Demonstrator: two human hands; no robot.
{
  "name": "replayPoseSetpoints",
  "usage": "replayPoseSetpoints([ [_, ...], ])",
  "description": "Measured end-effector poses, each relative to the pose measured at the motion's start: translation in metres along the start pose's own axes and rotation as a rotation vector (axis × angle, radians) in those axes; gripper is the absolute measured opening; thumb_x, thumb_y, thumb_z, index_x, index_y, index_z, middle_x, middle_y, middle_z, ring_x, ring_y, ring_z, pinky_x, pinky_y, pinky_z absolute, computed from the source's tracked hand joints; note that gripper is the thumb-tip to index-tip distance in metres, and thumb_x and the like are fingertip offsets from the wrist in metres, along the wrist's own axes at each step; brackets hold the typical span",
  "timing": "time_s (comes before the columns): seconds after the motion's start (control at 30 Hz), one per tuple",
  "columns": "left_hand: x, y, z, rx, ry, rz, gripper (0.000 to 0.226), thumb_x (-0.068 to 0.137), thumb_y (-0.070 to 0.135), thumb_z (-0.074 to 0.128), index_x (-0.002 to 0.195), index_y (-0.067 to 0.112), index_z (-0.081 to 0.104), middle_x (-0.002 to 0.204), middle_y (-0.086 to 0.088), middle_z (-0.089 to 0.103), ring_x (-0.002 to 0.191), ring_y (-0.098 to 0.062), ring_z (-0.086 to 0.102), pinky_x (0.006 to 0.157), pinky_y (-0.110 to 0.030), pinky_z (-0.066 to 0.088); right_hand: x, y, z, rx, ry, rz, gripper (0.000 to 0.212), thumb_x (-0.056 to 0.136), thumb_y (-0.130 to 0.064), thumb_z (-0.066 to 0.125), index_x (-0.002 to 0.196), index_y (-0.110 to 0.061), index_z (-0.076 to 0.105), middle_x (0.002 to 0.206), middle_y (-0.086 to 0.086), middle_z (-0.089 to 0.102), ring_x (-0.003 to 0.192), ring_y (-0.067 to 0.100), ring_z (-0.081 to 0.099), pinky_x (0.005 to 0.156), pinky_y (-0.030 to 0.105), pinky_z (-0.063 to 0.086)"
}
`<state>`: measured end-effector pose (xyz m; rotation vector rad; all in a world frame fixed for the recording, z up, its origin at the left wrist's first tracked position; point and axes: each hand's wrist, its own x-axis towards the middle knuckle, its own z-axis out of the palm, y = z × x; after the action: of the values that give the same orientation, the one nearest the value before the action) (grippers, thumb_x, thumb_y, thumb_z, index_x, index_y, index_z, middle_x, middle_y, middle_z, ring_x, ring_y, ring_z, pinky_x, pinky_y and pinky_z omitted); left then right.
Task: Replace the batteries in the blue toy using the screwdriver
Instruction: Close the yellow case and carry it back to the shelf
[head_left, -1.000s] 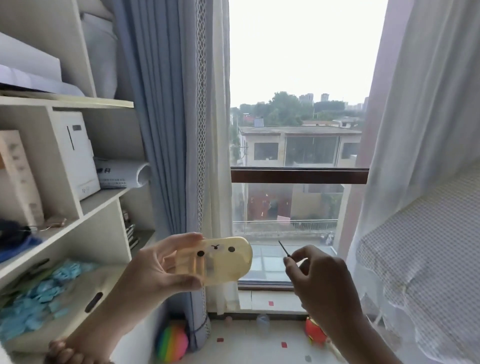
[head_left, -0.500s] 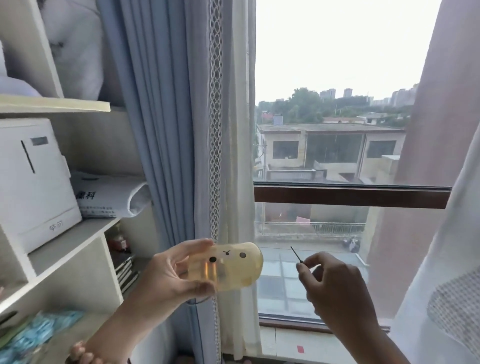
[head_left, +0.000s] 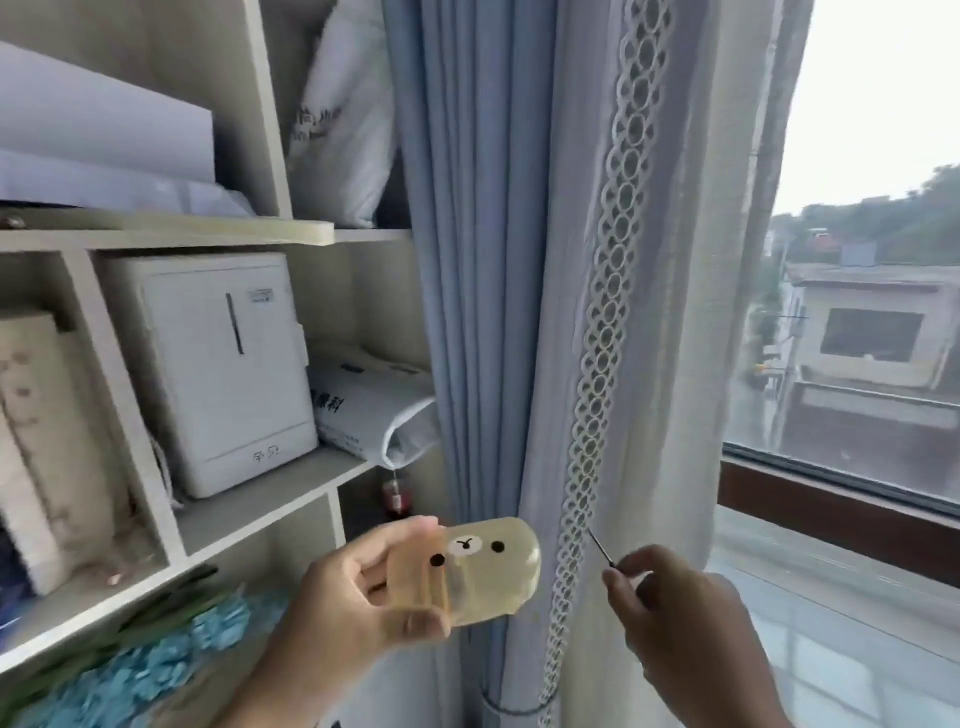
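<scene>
Left hand (head_left: 353, 608) is up in front of the blue curtain (head_left: 467, 312), fingers curled round the bear-faced toy (head_left: 488, 571), which is yellowish and see-through with 2 black dot eyes facing the camera. Just to its right, not touching, the right hand (head_left: 685, 634) pinches the screwdriver (head_left: 600, 548), its thin dark tip angled up-left toward the toy. Behind on the left, a white box (head_left: 218, 364) sits on the shelf (head_left: 249, 499).

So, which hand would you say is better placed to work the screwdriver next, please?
Right: the right hand pinches the screwdriver beside the bear-faced toy, which the left hand grips.
</scene>
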<state>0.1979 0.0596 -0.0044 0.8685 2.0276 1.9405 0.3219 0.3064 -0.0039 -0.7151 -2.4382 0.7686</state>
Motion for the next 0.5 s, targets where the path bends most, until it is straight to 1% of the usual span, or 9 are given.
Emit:
replayPoseSetpoints([
  [0.07, 0.0, -0.002, -0.011, 0.056, 0.125, -0.019, 0.102, 0.024, 0.054, 0.098, 0.119, 0.026, 0.07, 0.114, 0.001, 0.077, 0.109, -0.018, 0.072, 0.095, -0.034, 0.057, 0.025, -0.008, 0.016, -0.019, -0.078, -0.081, 0.017, 0.09, -0.047, 0.061, 0.076, -0.039, 0.056, 0.053, -0.014, 0.067, 0.066, 0.012, 0.069, 0.068, 0.032, 0.056],
  [0.13, -0.005, -0.001, -0.025, 0.102, 0.238, -0.043, 0.101, 0.026, 0.055, 0.097, 0.12, 0.031, 0.07, 0.115, 0.004, 0.077, 0.111, -0.016, 0.071, 0.1, -0.042, 0.053, 0.043, -0.022, 0.035, -0.014, -0.154, -0.146, 0.017, 0.091, -0.052, 0.057, 0.079, -0.041, 0.053, 0.059, -0.014, 0.068, 0.079, 0.012, 0.069, 0.072, 0.031, 0.053],
  [0.2, -0.008, 0.003, -0.039, 0.159, 0.337, -0.061, 0.093, 0.03, 0.051, 0.098, 0.118, 0.038, 0.071, 0.117, 0.009, 0.075, 0.113, -0.011, 0.07, 0.102, -0.042, 0.05, 0.06, -0.038, 0.06, -0.02, -0.205, -0.224, 0.016, 0.09, -0.055, 0.054, 0.086, -0.039, 0.057, 0.07, -0.014, 0.073, 0.09, 0.014, 0.07, 0.075, 0.032, 0.054],
  [0.23, -0.007, 0.003, -0.045, 0.204, 0.384, -0.067, 0.086, 0.037, 0.046, 0.097, 0.118, 0.044, 0.07, 0.118, 0.014, 0.074, 0.115, -0.007, 0.068, 0.103, -0.041, 0.049, 0.066, -0.046, 0.072, -0.016, -0.227, -0.258, 0.02, 0.09, -0.055, 0.054, 0.092, -0.037, 0.061, 0.077, -0.013, 0.076, 0.094, 0.016, 0.071, 0.075, 0.033, 0.053],
  [0.3, -0.007, 0.0, -0.062, 0.307, 0.463, -0.096, 0.075, 0.048, 0.04, 0.095, 0.116, 0.052, 0.067, 0.118, 0.024, 0.072, 0.115, 0.002, 0.064, 0.102, -0.036, 0.048, 0.077, -0.064, 0.096, 0.003, -0.269, -0.305, 0.025, 0.089, -0.055, 0.054, 0.097, -0.034, 0.065, 0.087, -0.009, 0.079, 0.097, 0.02, 0.071, 0.074, 0.034, 0.054],
  [0.33, -0.006, -0.002, -0.071, 0.329, 0.49, -0.108, 0.076, 0.046, 0.045, 0.095, 0.116, 0.054, 0.066, 0.117, 0.026, 0.071, 0.115, 0.002, 0.064, 0.101, -0.035, 0.048, 0.081, -0.073, 0.106, 0.02, -0.289, -0.319, 0.025, 0.089, -0.054, 0.055, 0.098, -0.034, 0.065, 0.089, -0.009, 0.079, 0.096, 0.021, 0.071, 0.074, 0.034, 0.054],
  [0.4, -0.003, -0.007, -0.088, 0.321, 0.525, -0.118, 0.085, 0.037, 0.06, 0.094, 0.117, 0.051, 0.067, 0.119, 0.023, 0.072, 0.117, -0.004, 0.065, 0.104, -0.042, 0.048, 0.089, -0.09, 0.123, 0.051, -0.326, -0.336, 0.023, 0.089, -0.054, 0.056, 0.097, -0.035, 0.064, 0.088, -0.013, 0.078, 0.095, 0.018, 0.07, 0.074, 0.033, 0.054],
  [0.43, -0.001, -0.009, -0.095, 0.314, 0.538, -0.129, 0.088, 0.035, 0.064, 0.093, 0.118, 0.05, 0.067, 0.12, 0.021, 0.072, 0.118, -0.006, 0.065, 0.106, -0.045, 0.047, 0.093, -0.098, 0.13, 0.064, -0.342, -0.347, 0.023, 0.089, -0.055, 0.055, 0.097, -0.035, 0.063, 0.087, -0.013, 0.078, 0.094, 0.017, 0.07, 0.074, 0.033, 0.054],
  [0.5, 0.006, -0.013, -0.109, 0.3, 0.568, -0.149, 0.089, 0.034, 0.066, 0.093, 0.118, 0.051, 0.066, 0.121, 0.02, 0.072, 0.119, -0.006, 0.065, 0.108, -0.045, 0.045, 0.104, -0.114, 0.142, 0.065, -0.359, -0.371, 0.025, 0.089, -0.056, 0.056, 0.098, -0.035, 0.064, 0.091, -0.012, 0.078, 0.094, 0.017, 0.071, 0.075, 0.031, 0.054],
])
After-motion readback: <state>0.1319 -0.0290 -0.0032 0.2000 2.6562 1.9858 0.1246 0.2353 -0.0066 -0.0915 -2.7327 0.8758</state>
